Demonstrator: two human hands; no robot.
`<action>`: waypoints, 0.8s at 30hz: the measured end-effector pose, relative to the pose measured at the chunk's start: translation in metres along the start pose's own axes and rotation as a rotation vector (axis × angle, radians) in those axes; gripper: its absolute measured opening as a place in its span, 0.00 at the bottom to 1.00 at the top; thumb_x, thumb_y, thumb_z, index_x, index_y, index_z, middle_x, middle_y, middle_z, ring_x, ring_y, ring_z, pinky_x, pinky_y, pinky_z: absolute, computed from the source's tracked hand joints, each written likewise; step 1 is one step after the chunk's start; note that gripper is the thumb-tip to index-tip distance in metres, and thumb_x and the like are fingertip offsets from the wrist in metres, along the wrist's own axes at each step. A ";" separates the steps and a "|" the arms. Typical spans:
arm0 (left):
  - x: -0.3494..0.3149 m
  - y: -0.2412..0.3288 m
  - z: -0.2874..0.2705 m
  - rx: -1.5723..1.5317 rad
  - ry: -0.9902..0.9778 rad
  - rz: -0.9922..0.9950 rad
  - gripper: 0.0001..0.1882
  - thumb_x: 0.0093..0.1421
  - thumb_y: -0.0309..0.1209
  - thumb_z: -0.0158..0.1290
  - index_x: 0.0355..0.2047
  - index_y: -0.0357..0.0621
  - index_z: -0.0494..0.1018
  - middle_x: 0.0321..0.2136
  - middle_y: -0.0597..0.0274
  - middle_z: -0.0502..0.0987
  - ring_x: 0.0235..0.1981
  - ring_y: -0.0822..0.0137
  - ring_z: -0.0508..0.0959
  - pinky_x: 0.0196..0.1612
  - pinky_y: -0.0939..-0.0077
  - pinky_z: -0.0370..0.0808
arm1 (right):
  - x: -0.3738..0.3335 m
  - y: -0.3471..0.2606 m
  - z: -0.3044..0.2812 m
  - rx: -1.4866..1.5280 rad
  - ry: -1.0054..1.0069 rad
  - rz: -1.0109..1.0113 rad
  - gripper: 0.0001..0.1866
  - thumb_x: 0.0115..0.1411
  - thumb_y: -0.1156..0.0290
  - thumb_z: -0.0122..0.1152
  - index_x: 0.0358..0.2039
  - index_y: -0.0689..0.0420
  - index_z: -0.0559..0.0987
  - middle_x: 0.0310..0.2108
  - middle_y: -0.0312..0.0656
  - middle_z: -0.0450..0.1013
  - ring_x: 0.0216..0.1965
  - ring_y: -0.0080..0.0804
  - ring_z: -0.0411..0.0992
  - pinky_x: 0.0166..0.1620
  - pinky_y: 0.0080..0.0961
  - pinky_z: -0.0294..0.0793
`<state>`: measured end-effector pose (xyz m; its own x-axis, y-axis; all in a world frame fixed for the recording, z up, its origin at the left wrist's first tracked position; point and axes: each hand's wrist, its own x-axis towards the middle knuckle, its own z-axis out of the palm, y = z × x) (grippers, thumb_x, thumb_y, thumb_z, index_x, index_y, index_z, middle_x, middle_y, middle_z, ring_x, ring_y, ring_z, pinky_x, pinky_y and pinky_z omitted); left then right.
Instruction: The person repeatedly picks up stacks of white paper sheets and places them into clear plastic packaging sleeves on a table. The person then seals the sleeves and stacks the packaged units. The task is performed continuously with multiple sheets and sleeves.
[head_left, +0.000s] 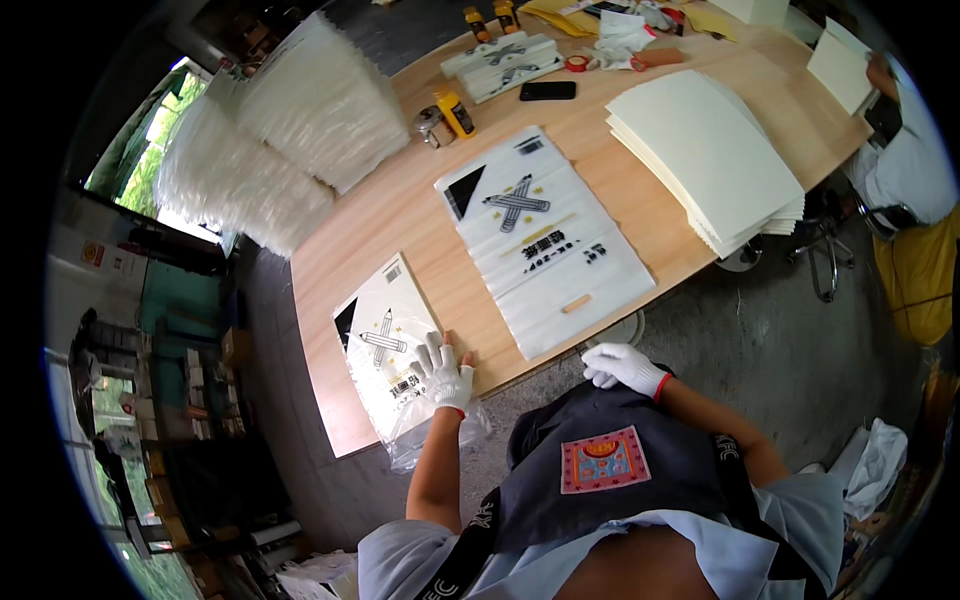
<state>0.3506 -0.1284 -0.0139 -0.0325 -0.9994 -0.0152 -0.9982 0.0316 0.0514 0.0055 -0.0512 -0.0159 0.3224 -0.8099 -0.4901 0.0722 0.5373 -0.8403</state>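
Observation:
My left hand (441,376), in a white glove with some fingertips bare, lies with spread fingers on a clear printed bag (385,345) with white paper sheets inside. The bag has crossed pencils and a black corner printed on it. Its loose clear end droops past the table's near edge. My right hand (622,368), also gloved, hovers before my dark apron (540,440), fingers curled together, with nothing visible in them. Between the hands and farther up lies a flat pile of printed plastic bags (560,250).
A thick stack of white paper (700,150) sits at the table's right. Large bundles of clear plastic (310,110) rise at the far left. A yellow bottle (455,114), a metal jar (433,127) and a black phone (548,91) stand farther back. Another person (915,150) handles white board at right.

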 end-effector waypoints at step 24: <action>0.081 0.197 -0.008 -0.338 -0.232 0.491 0.09 0.52 0.31 0.51 0.31 0.51 0.80 0.31 0.56 0.79 0.36 0.55 0.77 0.41 0.66 0.72 | -0.004 -0.019 -0.009 -0.053 0.011 -0.006 0.14 0.64 0.64 0.50 0.44 0.60 0.75 0.33 0.39 0.76 0.31 0.24 0.73 0.35 0.20 0.74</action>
<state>0.1519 -0.2035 0.0032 -0.5298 -0.8391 -0.1234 -0.7943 0.4399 0.4191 -0.0060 -0.0598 -0.0002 0.3120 -0.8158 -0.4870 0.0236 0.5191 -0.8544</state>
